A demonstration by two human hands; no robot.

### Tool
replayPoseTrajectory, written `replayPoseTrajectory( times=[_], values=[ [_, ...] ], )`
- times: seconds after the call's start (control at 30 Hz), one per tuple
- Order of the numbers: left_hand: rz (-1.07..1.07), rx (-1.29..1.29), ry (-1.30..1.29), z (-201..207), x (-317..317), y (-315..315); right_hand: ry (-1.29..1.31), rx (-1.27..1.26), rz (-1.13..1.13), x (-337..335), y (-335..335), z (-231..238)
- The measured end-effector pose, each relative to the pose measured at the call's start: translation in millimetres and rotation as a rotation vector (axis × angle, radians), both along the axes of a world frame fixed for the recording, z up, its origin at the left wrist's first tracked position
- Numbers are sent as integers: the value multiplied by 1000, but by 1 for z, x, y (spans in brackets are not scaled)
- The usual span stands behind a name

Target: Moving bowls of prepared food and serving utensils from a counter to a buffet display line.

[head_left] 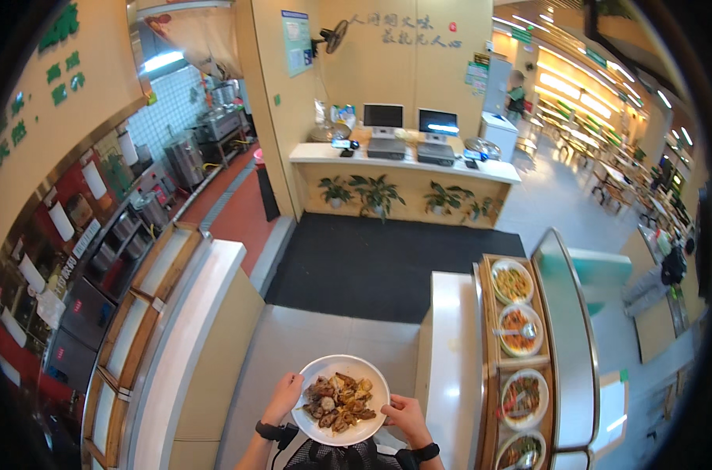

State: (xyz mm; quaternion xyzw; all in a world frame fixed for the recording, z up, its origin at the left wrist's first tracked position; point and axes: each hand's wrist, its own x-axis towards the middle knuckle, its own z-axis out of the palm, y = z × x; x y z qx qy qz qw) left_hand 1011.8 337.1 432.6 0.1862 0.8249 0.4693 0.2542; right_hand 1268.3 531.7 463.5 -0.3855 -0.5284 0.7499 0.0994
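Between both my hands I hold a round white plate (306, 378) in front of my body, above the walkway floor. Brown pieces of cooked food (338, 401) lie heaped in its middle; I cannot make out the exact dish. My left hand (284, 392) grips the rim at the left, fingers closed round it. On the opposite side my right hand (404, 415) pinches the rim, thumb on top. Dark bands circle both wrists.
On the right, a serving counter (456, 345) carries several bowls of food (520, 330), some with spoons. Another counter (191, 313) runs along the left. Ahead, past a dark mat (356, 262), stands a checkout desk (403, 163) with two terminals. People stand farther right.
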Motion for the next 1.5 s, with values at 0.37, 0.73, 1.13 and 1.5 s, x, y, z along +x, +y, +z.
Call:
replayPoseTrajectory(
  times=[0.37,0.73,1.13,1.5],
  values=[
    [312,-72,23,30,-141,139,10,45,303,-203,200,0],
    [-66,-68,-23,17,-313,433,-101,44,-55,-300,407,-2],
    [-465,-113,55,6,-433,769,-64,-47,-510,-376,632,-12],
    [-325,-33,35,6,-517,961,-40,24,-343,-471,867,7]
  ],
)
